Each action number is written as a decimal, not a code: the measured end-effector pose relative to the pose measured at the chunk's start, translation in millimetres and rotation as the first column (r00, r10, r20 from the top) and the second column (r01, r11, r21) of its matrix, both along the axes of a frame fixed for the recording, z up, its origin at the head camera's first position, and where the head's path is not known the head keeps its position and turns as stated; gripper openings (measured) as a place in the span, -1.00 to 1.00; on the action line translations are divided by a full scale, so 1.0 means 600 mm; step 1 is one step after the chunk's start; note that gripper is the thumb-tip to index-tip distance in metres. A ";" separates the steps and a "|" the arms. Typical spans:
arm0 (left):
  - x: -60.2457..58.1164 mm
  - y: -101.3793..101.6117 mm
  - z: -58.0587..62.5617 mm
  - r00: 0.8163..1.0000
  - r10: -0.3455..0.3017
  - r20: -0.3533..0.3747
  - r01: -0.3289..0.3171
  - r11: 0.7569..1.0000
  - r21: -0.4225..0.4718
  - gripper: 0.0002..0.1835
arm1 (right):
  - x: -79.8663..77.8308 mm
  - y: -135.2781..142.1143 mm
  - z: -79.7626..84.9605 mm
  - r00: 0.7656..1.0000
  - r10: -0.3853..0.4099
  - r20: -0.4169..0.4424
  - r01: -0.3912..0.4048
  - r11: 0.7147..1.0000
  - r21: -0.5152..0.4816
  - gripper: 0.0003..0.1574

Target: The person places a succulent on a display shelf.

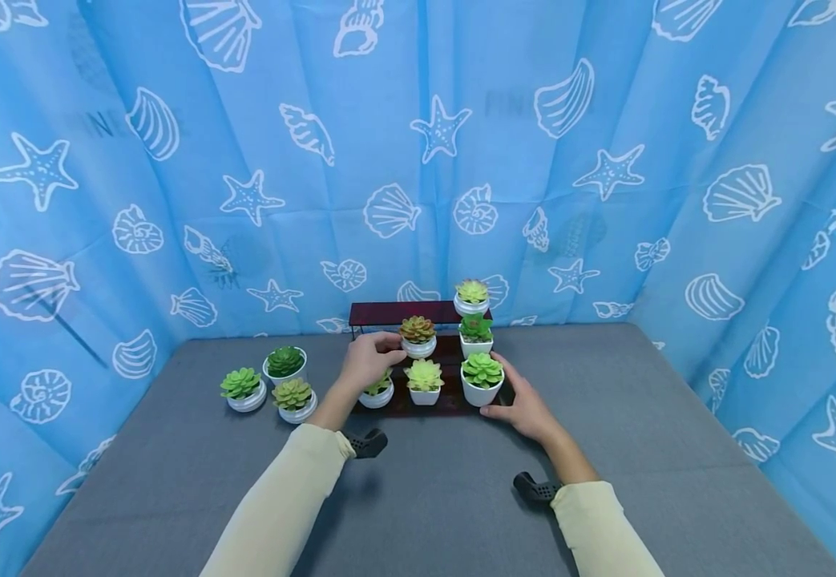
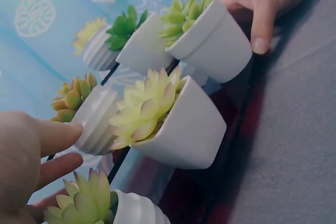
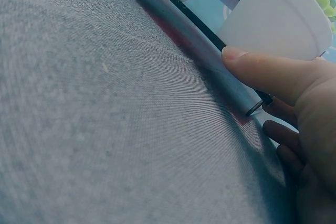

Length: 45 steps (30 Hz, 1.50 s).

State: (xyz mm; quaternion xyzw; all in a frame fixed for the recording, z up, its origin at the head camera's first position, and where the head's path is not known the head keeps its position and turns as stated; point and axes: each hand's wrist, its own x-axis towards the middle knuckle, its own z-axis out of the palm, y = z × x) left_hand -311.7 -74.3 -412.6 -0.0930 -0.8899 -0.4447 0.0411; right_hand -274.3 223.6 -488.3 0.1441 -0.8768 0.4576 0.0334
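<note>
Head view shows faint "FIN" (image 1: 507, 102) on the curtain (image 1: 389, 80) behind succulents (image 1: 425, 373).

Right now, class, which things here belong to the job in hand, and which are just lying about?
Belongs, probably:
dark red tiered rack
six potted succulents at it
three potted succulents to its left

Just about:
shell-patterned curtain
grey table covering
black wrist attachments

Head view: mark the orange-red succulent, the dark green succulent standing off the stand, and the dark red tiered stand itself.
Orange-red succulent (image 1: 417, 328), head view: on its leaves.
Dark green succulent (image 1: 284, 361), head view: on its leaves.
Dark red tiered stand (image 1: 397, 313), head view: on its bare top tier.
</note>
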 end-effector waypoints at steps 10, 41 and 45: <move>0.038 0.003 0.009 0.976 0.058 -0.211 -0.027 0.989 0.143 -0.73 | -0.001 0.002 -0.002 1.000 -0.015 0.012 0.015 1.000 0.010 0.25; 0.176 -0.142 -0.068 0.986 -0.029 -0.163 0.064 0.976 0.209 -0.88 | 0.000 0.000 0.001 1.000 -0.015 0.009 0.015 1.000 0.024 0.26; 0.184 -0.167 -0.084 0.990 -0.024 -0.142 0.052 0.979 0.196 -0.86 | -0.001 -0.001 -0.001 1.000 -0.013 0.009 0.012 1.000 0.016 0.25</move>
